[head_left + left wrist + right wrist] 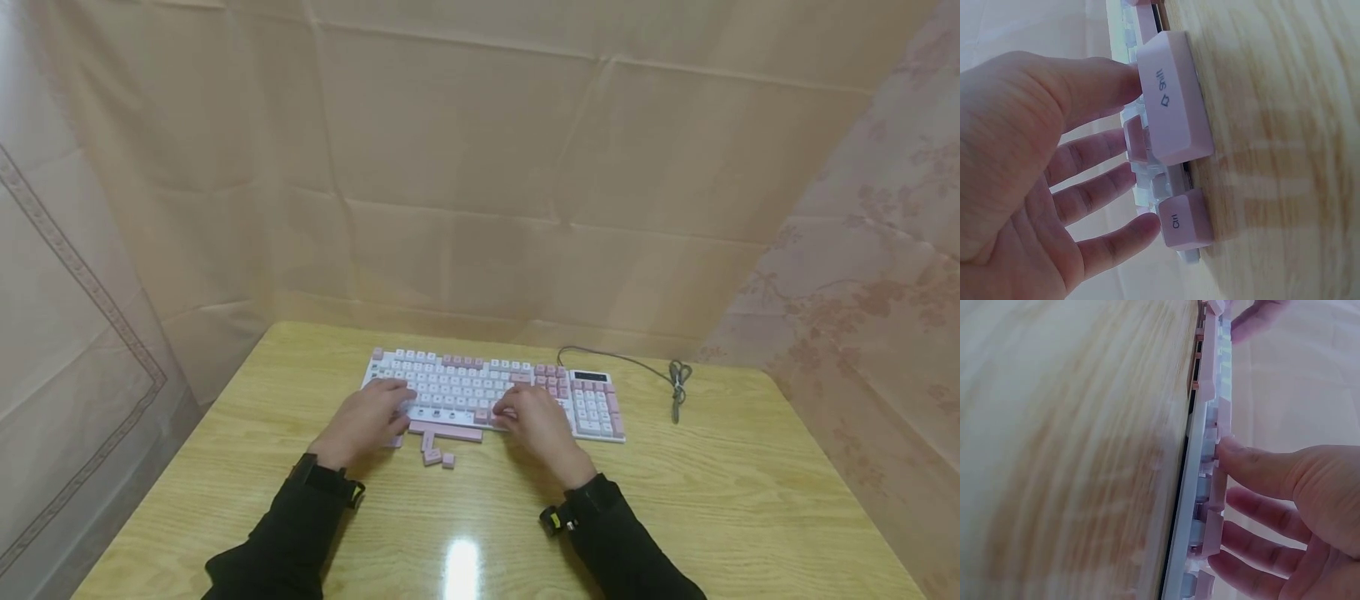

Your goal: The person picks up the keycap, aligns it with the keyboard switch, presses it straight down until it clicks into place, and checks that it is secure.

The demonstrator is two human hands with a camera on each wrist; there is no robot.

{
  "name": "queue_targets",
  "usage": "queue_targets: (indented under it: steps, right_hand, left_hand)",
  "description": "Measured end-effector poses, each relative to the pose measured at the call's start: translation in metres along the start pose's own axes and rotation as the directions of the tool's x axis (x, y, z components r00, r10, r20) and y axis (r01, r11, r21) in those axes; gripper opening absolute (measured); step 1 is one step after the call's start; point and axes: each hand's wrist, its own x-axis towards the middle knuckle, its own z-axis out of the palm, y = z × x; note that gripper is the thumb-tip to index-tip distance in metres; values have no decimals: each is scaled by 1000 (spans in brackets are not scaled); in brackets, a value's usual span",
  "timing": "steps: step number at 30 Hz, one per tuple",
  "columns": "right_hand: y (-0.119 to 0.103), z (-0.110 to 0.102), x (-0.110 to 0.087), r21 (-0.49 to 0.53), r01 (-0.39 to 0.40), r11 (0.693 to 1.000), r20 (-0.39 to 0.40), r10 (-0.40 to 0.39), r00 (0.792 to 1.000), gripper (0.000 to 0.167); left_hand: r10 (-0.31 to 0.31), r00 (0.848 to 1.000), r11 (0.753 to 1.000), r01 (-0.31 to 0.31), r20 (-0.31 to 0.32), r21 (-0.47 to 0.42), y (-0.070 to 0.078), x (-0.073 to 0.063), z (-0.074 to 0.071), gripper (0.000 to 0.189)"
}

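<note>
several loose pink keycaps (432,457) lie on the wood-grain table (712,483) in the head view, with a long pink spacebar (450,432) behind them, just in front of a white-and-pink keyboard (468,389); exposed switches (437,414) show in its bottom row; the left hand (367,419) reaches over its front left corner, thumb and fingers apart; the right hand (536,421) is at the bottom row farther right, thumb and forefinger close together; a bundled cable (677,390) lies right of the keyboard; in the left wrist view the fingers spread wide, thumb tip at a shift keycap (1169,100), little finger beside a ctrl keycap (1186,220); the forefinger's tip is hidden; in the right wrist view the thumb touches a pink key (1225,419) at the keyboard's front edge; the forefinger's end is out of sight, so i cannot tell whether the two pinch it; a cap pushed off-centre could sit crooked or strain its switch; a careless sweep of the left hand could scatter the loose caps
</note>
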Motion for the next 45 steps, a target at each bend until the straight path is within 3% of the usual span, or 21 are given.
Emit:
queue_targets:
  steps: [9,21,45]
  right_hand:
    - [-4,-1,2,-6,-82,997,30,82,996,11]
    - [0,-1,4,-12,-104,994,59,105,993,11]
    - [4,-2,2,9,-111,994,54,110,992,12]
  left_hand:
    - [-10,1000,1000,10,8,-1,0,0,0,37]
    - [23,999,1000,-24,-32,-5,-2,0,1,36]
    - [-9,1000,1000,9,18,-15,3,3,-1,40]
